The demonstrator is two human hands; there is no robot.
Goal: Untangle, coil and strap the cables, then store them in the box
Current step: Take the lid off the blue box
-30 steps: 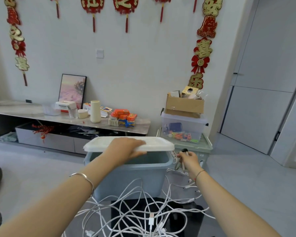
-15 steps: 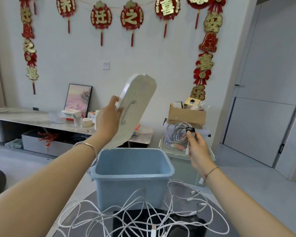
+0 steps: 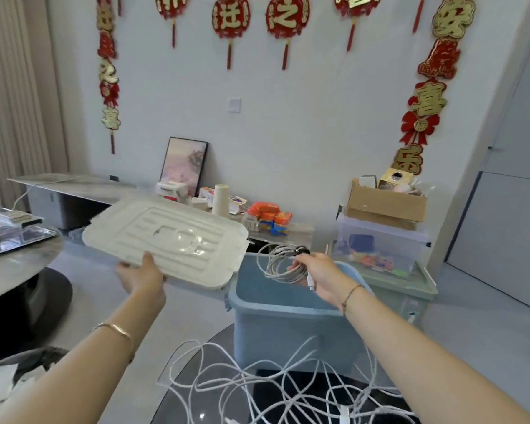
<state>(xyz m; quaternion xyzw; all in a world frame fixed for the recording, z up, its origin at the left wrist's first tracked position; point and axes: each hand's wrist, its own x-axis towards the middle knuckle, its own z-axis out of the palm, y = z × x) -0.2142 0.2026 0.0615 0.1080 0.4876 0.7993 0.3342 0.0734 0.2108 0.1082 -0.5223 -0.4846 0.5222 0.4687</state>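
Head view: left hand (image 3: pixel 141 278) grips white plastic lid (image 3: pixel 181 240), now swung clear; right hand (image 3: pixel 322 273) pinches grey cable coil (image 3: pixel 279 266) above opened blue plastic box (image 3: pixel 288 328).

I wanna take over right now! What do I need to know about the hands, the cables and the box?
Left hand: holds the white plastic lid, lifted off to the box's left.
Right hand: grips a coiled grey cable with a black strap, above the open light-blue plastic box.
Done: lid off, one cable coiled and strapped.
Left: put that coil in; untangle, coil, strap and store the tangled white cables lying in front of the box.
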